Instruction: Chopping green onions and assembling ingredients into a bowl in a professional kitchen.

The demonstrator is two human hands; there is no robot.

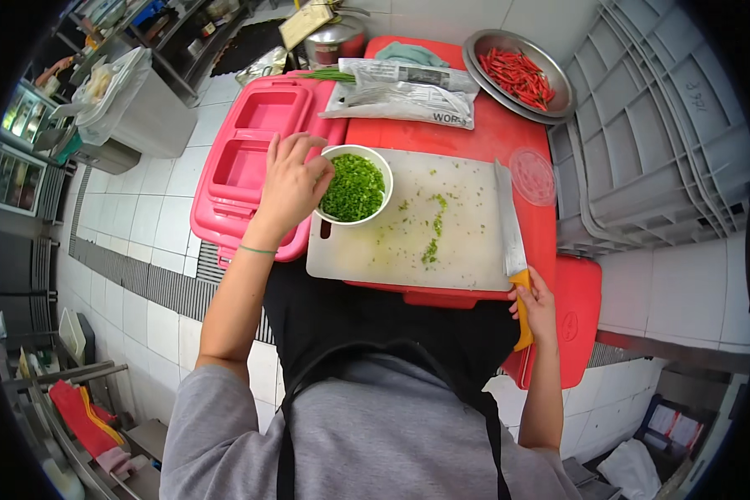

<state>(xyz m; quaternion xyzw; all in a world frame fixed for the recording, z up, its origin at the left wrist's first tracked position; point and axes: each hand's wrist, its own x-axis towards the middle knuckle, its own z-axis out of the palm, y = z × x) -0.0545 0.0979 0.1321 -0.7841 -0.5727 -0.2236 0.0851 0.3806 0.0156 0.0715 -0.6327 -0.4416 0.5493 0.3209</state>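
Note:
A white bowl [388, 172] full of chopped green scallions [352, 189] stands over the upper left corner of a white plastic cutting board [475, 250]. At the bowl's left rim is my left hand [295, 175], with bent fingers and the thumb near the index finger. Whether it grips the rim or pinches something is not clear. My right hand [537, 306] holds a knife by its orange handle [522, 312]. The wide blade [511, 225] lies along the board's right edge, pointing away from me. A strip of scallion bits [436, 231] lies across the board.
Pink lidded container [225, 200] on the left. Behind the board are a newspaper bundle [406, 94] with scallions [328, 75], a green cloth [409, 54] and a metal bowl [562, 94] of red chillies [517, 76]. A clear lid [532, 177] and grey crates [650, 144] are right.

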